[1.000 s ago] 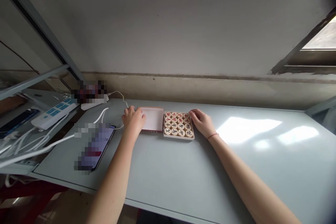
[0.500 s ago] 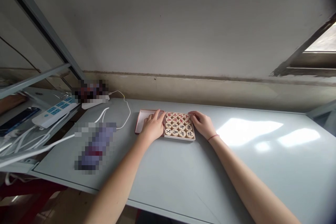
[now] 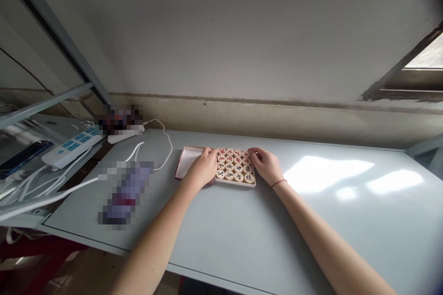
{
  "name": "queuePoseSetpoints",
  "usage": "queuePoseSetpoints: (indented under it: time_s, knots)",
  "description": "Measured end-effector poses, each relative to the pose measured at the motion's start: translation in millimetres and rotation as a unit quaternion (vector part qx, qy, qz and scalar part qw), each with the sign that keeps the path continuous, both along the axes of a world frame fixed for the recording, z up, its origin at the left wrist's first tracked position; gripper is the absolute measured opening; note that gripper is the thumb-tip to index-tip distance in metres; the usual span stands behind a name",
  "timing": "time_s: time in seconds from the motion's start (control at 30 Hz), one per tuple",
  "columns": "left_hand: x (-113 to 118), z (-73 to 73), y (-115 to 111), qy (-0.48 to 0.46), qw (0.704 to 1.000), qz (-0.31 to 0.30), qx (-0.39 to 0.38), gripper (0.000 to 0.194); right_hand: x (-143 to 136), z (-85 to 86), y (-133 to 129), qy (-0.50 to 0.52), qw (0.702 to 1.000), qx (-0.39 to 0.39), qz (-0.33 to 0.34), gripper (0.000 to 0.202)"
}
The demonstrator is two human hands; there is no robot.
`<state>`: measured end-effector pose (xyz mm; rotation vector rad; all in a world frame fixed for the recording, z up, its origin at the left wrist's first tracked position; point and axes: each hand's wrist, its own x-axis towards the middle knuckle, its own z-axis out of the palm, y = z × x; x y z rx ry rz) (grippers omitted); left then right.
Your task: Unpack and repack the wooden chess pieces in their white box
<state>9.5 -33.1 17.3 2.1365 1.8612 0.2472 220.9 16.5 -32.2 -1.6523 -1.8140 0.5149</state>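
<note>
A shallow open box (image 3: 238,185) lies on the grey desk, packed with rows of round wooden Chinese chess pieces (image 3: 229,166) marked in red and black. My left hand (image 3: 203,168) has its bent fingers closed at the box's left edge and covers part of the lid. That red-edged lid (image 3: 188,159) lies with its white inside facing up, just left of the box. At the box's far right corner, my right hand (image 3: 266,165) grips the side with curled fingers. Some fingertips of both hands are hidden.
On the left are a white power strip (image 3: 69,146) with blue sockets, a dark phone (image 3: 26,159) and white cables (image 3: 168,143). A blurred-out purple item (image 3: 128,193) lies nearer me. The wall (image 3: 242,115) runs behind the desk (image 3: 221,230).
My left fingers have gone from stretched out to bent at the box edge. Box and lid have shifted slightly left. Another person's forearm at the far left is out of view.
</note>
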Motion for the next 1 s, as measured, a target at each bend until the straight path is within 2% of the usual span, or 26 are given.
queuePoseSetpoints:
  time_s: [0.1, 0.3, 0.5, 0.83, 1.0]
  knots:
    - [-1.3, -1.3, 2.0, -0.032, 0.999, 0.013, -0.008, 0.041, -4.3, 0.4, -2.5, -0.001, 1.0, -0.003, 0.012, 0.033]
    - [-5.6, -5.0, 5.2, -0.037, 0.999, 0.029, -0.006, 0.043, -7.0, 0.0, -5.4, 0.002, 0.999, -0.002, 0.033, 0.037]
    - [-7.0, -1.0, 4.7, -0.03, 0.999, 0.035, -0.01, 0.038, -7.7, -2.0, -5.1, 0.005, 0.999, 0.014, 0.043, 0.035]
    - [0.7, -8.3, 9.7, 0.055, 0.994, 0.053, 0.072, 0.031, -9.6, -1.2, -5.9, -0.004, 0.999, 0.002, 0.049, 0.039]
    - [1.7, -8.3, 10.4, 0.065, 0.992, 0.072, 0.079, 0.029, -9.9, -3.3, -5.5, 0.004, 0.998, 0.017, 0.059, 0.035]
